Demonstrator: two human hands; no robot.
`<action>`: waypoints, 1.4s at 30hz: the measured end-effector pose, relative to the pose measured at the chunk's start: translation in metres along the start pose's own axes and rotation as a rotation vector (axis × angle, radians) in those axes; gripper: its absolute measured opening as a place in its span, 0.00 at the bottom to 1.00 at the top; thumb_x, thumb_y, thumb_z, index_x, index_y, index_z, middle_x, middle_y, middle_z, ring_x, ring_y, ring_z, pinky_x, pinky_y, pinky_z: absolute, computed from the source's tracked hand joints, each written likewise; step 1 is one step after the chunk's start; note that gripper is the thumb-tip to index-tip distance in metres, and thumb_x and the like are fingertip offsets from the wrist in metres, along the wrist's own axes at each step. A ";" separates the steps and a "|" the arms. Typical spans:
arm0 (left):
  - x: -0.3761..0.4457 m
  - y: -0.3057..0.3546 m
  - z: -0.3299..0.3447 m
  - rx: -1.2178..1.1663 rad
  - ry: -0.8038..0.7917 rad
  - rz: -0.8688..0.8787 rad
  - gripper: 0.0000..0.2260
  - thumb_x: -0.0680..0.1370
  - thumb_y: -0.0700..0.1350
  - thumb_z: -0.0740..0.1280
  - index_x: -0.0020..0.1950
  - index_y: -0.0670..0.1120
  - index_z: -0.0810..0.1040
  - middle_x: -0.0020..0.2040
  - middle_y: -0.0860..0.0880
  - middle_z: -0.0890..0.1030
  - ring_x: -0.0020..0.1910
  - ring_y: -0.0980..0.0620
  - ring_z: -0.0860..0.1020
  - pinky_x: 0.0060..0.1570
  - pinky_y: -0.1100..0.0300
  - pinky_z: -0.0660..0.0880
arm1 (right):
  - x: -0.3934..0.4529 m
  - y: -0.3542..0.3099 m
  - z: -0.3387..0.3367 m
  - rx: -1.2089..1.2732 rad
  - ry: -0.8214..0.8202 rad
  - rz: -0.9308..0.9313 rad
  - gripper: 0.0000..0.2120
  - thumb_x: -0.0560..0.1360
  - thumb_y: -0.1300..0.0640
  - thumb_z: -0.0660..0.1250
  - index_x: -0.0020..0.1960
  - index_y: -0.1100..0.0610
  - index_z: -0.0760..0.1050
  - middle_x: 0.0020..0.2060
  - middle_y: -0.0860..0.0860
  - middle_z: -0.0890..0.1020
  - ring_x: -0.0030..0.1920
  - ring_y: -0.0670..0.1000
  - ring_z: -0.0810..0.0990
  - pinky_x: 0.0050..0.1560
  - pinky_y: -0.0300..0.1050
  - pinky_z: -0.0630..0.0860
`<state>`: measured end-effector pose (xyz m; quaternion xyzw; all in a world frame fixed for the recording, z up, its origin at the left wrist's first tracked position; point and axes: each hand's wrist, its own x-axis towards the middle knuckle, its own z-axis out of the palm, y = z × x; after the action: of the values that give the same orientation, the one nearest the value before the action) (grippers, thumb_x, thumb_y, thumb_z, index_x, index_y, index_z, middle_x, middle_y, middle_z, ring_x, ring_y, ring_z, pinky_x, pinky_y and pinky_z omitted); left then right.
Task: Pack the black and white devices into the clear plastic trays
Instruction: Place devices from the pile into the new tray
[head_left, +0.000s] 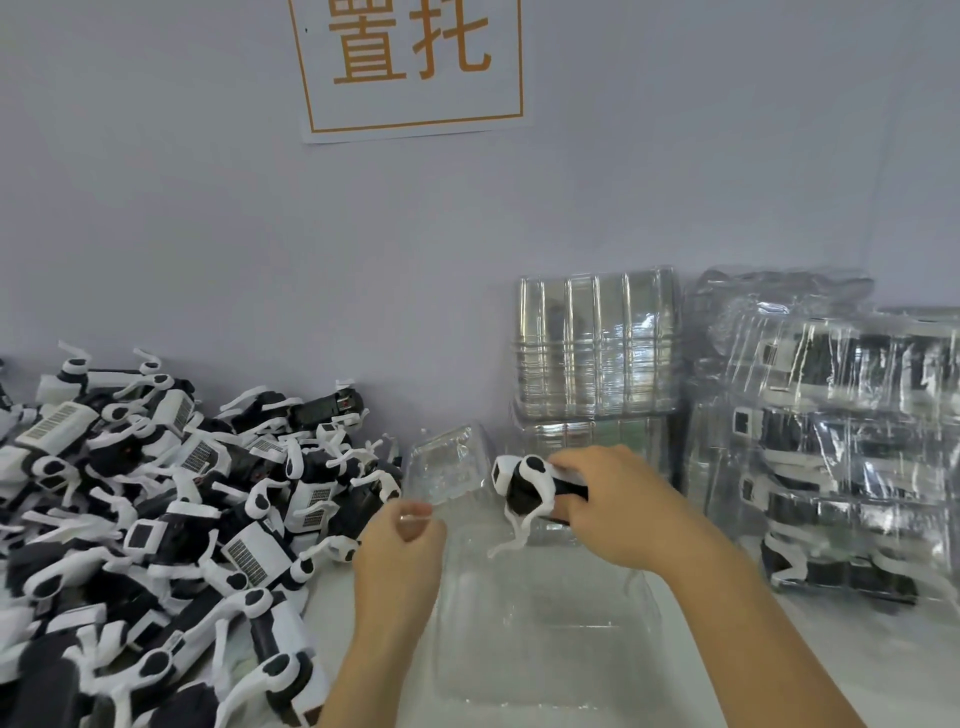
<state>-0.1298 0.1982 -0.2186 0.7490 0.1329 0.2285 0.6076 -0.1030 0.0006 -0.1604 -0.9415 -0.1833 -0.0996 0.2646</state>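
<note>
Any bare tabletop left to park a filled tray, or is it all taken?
Little. One bare strip of table lies near right, between the right forearm and the packed trays. A thin strip runs between the device pile and the open tray. Left is crowded with devices; the back right holds empty tray stacks.

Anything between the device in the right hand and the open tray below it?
Nothing visible. The right hand holds the device above the open clear tray, whose cavity looks empty; the left hand pinches its left rim.
</note>
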 end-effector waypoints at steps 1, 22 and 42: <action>-0.001 -0.007 0.003 0.014 -0.032 -0.030 0.06 0.78 0.40 0.68 0.49 0.52 0.78 0.46 0.53 0.81 0.43 0.58 0.77 0.36 0.63 0.69 | 0.000 0.000 0.004 -0.007 -0.027 0.004 0.10 0.77 0.50 0.68 0.40 0.52 0.73 0.38 0.48 0.79 0.40 0.54 0.77 0.47 0.55 0.77; 0.003 -0.032 0.015 -0.053 -0.266 -0.117 0.10 0.83 0.42 0.63 0.62 0.53 0.76 0.53 0.56 0.80 0.51 0.62 0.77 0.46 0.63 0.72 | 0.006 0.000 0.046 -0.105 -0.090 -0.099 0.12 0.72 0.60 0.68 0.31 0.51 0.70 0.39 0.47 0.74 0.40 0.49 0.73 0.38 0.43 0.70; 0.009 -0.032 0.002 -0.234 -0.143 -0.301 0.10 0.74 0.46 0.65 0.55 0.49 0.77 0.56 0.44 0.80 0.57 0.44 0.77 0.62 0.44 0.73 | 0.008 0.003 0.085 0.083 -0.012 -0.153 0.03 0.71 0.59 0.66 0.39 0.53 0.75 0.33 0.49 0.76 0.40 0.47 0.69 0.40 0.51 0.74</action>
<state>-0.1186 0.2081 -0.2484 0.6593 0.1722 0.0953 0.7257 -0.0873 0.0464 -0.2312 -0.9137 -0.2602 -0.1062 0.2937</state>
